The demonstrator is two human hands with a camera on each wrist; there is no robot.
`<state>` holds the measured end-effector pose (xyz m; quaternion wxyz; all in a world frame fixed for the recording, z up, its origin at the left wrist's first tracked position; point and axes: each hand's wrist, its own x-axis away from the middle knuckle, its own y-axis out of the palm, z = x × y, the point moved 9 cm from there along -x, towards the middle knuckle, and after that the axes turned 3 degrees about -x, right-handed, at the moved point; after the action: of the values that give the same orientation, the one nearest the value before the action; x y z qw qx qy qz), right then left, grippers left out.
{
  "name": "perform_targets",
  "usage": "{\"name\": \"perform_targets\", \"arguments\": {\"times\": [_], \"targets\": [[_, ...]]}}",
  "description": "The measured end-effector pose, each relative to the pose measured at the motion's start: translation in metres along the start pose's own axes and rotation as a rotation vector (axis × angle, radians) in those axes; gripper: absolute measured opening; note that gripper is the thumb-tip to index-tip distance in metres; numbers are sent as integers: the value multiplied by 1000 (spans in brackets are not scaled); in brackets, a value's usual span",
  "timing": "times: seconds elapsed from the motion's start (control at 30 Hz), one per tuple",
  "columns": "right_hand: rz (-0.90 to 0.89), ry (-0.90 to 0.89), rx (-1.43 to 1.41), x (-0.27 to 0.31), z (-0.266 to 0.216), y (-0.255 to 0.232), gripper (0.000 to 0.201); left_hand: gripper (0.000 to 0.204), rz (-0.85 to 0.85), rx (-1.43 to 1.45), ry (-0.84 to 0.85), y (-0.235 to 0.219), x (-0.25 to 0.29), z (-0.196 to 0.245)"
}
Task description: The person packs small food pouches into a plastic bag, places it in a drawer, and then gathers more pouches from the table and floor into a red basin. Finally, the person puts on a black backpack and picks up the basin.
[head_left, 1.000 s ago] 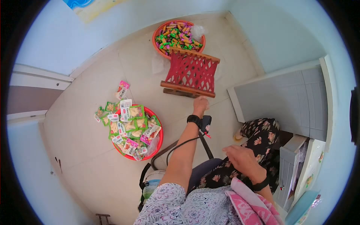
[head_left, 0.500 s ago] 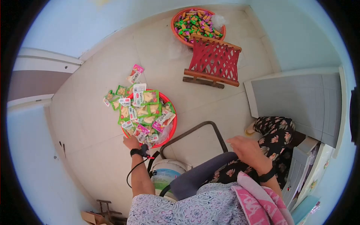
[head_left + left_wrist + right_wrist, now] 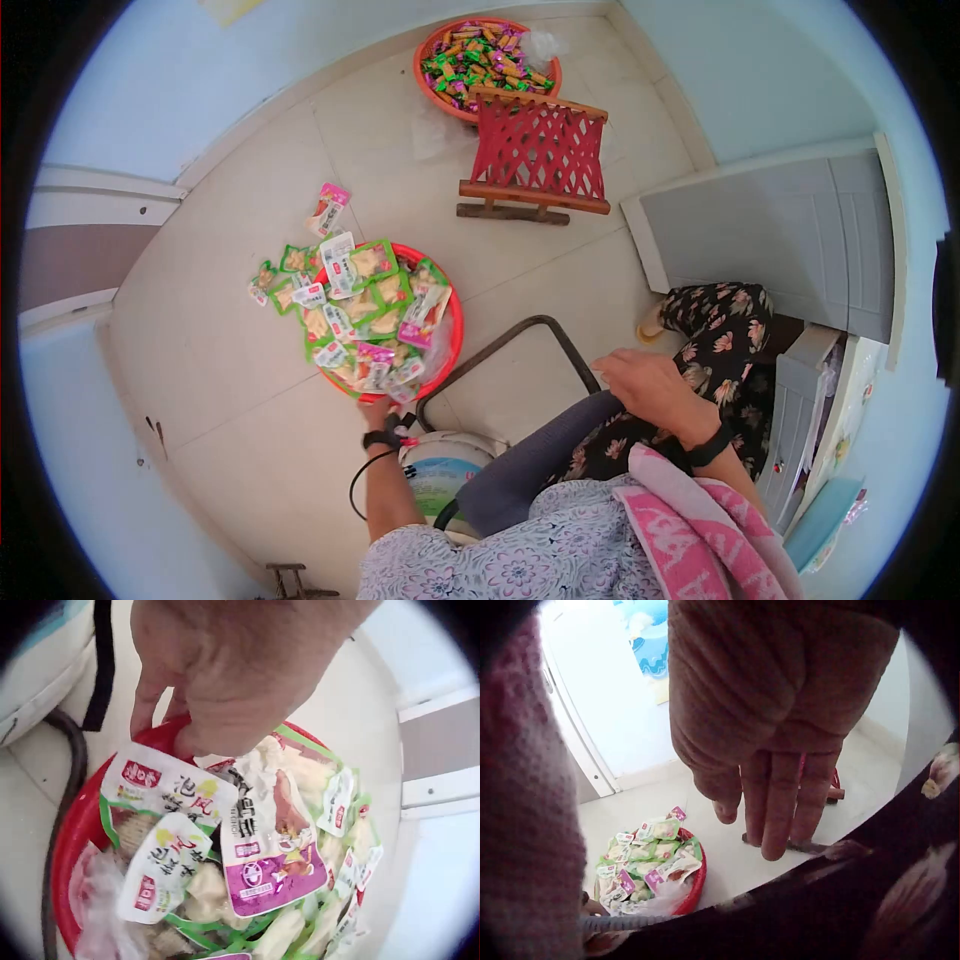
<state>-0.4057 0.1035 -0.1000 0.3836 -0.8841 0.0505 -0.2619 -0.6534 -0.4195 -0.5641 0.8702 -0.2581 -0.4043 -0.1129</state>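
Note:
My left hand [image 3: 377,410] grips the near rim of a round red basket [image 3: 456,330] on the floor. In the left wrist view, the thumb is inside the rim and the fingers are outside it. Green, white and pink food packets [image 3: 274,832] fill the basket, with a crumpled clear bag [image 3: 105,915] at one side. Several packets lie on the floor beyond it. My right hand [image 3: 648,388] hovers by the flowered trouser leg [image 3: 725,350], holding nothing; its fingers extend loosely in the right wrist view.
A stool with a red woven seat [image 3: 540,150] stands ahead, before an orange basket [image 3: 430,85] of wrapped sweets. A dark metal bar frame [image 3: 545,322] and a white bucket [image 3: 450,470] are near my legs. Grey cabinets [image 3: 770,235] line the right side.
My left hand has left the stool's near edge and swung left to the packet basket, then slid along its near rim to the right. The right hand stays by the leg.

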Motion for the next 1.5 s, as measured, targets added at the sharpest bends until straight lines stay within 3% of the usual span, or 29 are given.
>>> {"name": "perform_targets", "arguments": {"times": [0.1, 0.17, 0.27, 0.37, 0.43, 0.53, 0.57, 0.63, 0.67, 0.77, 0.8, 0.83, 0.87, 1.03, 1.07, 1.1, 1.13, 1.17, 1.2, 1.23, 1.3, 1.33, 1.4, 1.47, 1.5], "targets": [[-49, -11, -29, -1, -3, 11, 25, 67, -3, 384, -227, 78, 70, 5], [-67, -5, -26, 0, -2, 12, 25, 71, -74, 352, -297, 111, 74, -6], [-38, -15, 8, 0, 6, 9, 24, 78, -183, 132, -315, 134, 37, -34], [16, -27, 9, 1, 14, 7, 24, 83, -139, -4, -160, 141, 78, 34], [26, 3, -11, 4, 20, 3, 23, 85, -155, -133, -106, 151, 76, 46], [71, 21, -44, 10, 48, 7, 22, 86, -218, -278, 105, 178, 55, 62], [76, 38, -52, 11, 61, 6, 22, 85, -235, -310, 99, 185, 51, 69], [80, 68, -73, 8, 85, -1, 24, 82, -259, -375, 83, 196, 75, 130], [107, 88, -72, 3, 93, -9, 22, 81, -292, -376, -22, 204, 45, 111], [180, 131, -79, -11, 115, -32, 21, 80, -342, -374, 3, 229, 63, 130], [194, 135, -89, -15, 122, -36, 22, 84, -387, -277, -105, 242, 49, 108], [204, 137, -99, -19, 127, -39, 23, 67, -412, -288, -57, 256, 61, 108], [194, 145, -125, -23, 132, -40, 22, 65, -432, -218, -89, 271, 75, 100], [229, 193, -210, -45, 170, -46, 19, 52, -535, 397, -517, 372, 169, 45], [241, 264, -263, -50, 185, -45, 20, 50, -580, 389, -516, 390, 175, 35], [253, 332, -315, -56, 200, -43, 21, 48, -692, 288, -390, 397, 164, 19], [266, 400, -371, -59, 216, -38, 22, 46, -786, 193, -252, 404, 173, 32], [337, 409, -440, -62, 232, -34, 24, 45, -718, 123, -417, 395, 171, 26], [411, 412, -508, -68, 255, -23, 25, 44, -640, 67, -585, 383, 190, 52], [484, 413, -576, -76, 276, -12, 26, 38, -582, 34, -553, 363, 186, 72], [623, 470, -701, -85, 318, 15, 29, 26, -769, -1115, 308, 352, 162, 129], [692, 500, -767, -87, 332, 23, 30, 21, -775, -1668, 786, 348, 159, 144], [776, 554, -710, -91, 333, 31, 32, 39, -354, -1544, 947, 309, 100, 149], [779, 617, -830, -91, 332, 48, 32, 53, -163, -557, 354, 292, 84, 204], [730, 644, -980, -90, 330, 63, 31, 59, -64, -63, 58, 287, 83, 205]]}}
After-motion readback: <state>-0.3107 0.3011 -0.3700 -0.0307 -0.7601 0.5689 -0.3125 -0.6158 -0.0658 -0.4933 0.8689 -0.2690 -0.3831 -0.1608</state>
